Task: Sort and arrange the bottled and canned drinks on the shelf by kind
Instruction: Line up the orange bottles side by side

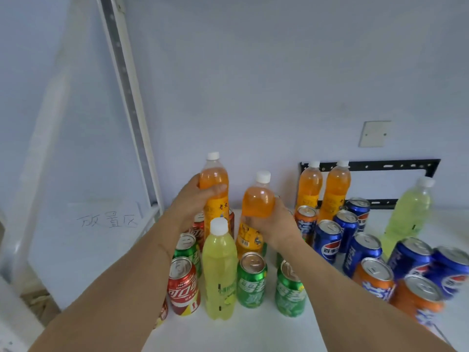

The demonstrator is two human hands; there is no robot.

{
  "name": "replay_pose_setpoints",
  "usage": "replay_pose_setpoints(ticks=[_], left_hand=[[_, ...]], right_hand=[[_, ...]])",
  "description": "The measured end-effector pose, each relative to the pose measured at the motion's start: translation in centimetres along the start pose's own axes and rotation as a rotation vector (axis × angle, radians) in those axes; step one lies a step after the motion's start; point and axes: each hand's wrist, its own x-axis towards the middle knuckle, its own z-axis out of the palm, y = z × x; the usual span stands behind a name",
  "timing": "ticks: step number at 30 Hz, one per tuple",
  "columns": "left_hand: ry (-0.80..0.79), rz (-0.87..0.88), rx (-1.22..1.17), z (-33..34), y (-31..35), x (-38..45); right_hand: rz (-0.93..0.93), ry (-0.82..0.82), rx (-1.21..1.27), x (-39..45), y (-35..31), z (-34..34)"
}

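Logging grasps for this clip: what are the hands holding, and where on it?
Each holds an orange drink bottle: the left hand grips one at its shoulder, the right hand the other around its middle.

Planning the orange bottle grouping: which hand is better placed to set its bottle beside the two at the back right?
Right hand: its orange bottle is nearer that pair; the left hand is farther away.

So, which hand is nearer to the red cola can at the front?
Left. The left hand grips an orange bottle behind the red cola can; the right hand is farther right.
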Motion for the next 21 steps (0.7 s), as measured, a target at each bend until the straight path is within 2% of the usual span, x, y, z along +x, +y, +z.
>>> replay_pose_setpoints(ticks=[6,11,15,21], left_hand=[[0.103,0.275,-0.085,3.3,9.4,-2.1],[0.101,0.408,-0.11,10.2,15.4,-6.2],[0.047,0.395,-0.146,17.9,16.4,-11.1],[-0.07,0.174,-0.256,30.5,12.7,-17.9]], right_hand=[[-0.107,0.133,0.218,-1.7,-2.2,-7.2],[-0.11,0.202,0.471,-5.1,-0.9,-14.4],[-0.102,0.239,0.582,-8.9,2.2,-20.7],[-0.024,0.284,0.504,-13.7,10.0,-29.3]])
